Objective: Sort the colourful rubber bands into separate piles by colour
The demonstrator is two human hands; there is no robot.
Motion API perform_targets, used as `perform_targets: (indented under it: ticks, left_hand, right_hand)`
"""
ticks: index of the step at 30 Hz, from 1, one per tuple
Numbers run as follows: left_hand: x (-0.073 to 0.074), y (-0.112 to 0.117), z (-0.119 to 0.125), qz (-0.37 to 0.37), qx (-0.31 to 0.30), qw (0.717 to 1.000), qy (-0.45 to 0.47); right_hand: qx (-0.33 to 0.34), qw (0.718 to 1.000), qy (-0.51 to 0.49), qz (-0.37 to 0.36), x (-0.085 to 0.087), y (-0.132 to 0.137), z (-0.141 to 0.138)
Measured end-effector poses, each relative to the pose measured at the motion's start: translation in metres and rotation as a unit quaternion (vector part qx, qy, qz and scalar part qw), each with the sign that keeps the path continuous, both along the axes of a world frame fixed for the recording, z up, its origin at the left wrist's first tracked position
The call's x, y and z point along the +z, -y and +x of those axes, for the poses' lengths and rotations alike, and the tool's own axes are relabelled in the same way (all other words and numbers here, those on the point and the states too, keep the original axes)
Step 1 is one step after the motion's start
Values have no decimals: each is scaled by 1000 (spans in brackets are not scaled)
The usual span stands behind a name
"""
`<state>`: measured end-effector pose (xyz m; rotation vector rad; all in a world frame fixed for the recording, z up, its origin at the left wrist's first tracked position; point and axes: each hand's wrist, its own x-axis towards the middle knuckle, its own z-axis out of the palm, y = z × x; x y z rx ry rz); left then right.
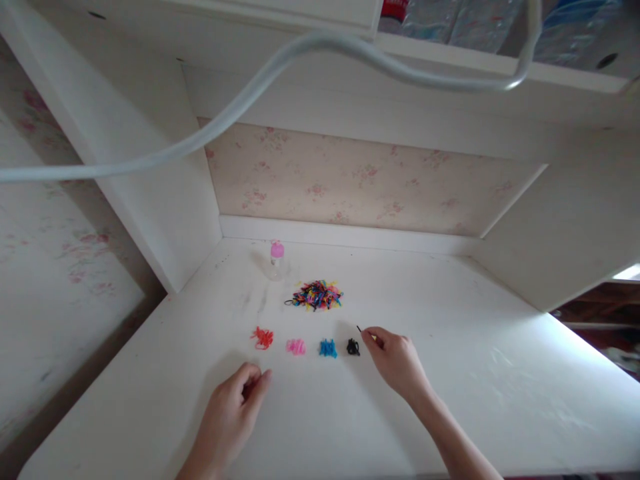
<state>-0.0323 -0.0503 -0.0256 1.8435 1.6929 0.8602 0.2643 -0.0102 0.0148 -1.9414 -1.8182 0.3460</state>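
Note:
My right hand [395,357] pinches a small black rubber band [359,329] between thumb and fingertips, just right of a black rubber band pile [353,347]. A bit of yellow shows at its curled fingers. My left hand [233,407] is closed loosely at the front left, below a red rubber band pile [263,337]; whatever its fingers may hold is hidden. Between them lie a pink pile [296,347] and a blue pile [328,348]. Behind this row sits a larger heap of mixed-colour rubber bands [317,295].
A small clear bottle with a pink cap [277,252] stands behind the heap on the white tabletop [440,400]. White side panels and a shelf enclose the desk. A pale cable [310,43] crosses the upper view. Plastic-wrapped items sit on the shelf.

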Motion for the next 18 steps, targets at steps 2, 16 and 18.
perform_targets:
  ticks: [2, 16, 18]
  left_hand:
    - [-1, 0, 0, 7, -3, 1000, -6]
    - [2, 0, 4, 5, -5, 999, -53]
    - [6, -3, 5, 3, -12, 997, -72]
  right_hand:
    - [-4, 1000, 14, -6, -7, 10, 1]
    - [-16, 996, 79, -49, -25, 26, -1]
    - [-19, 998, 57, -36, -28, 32, 4]
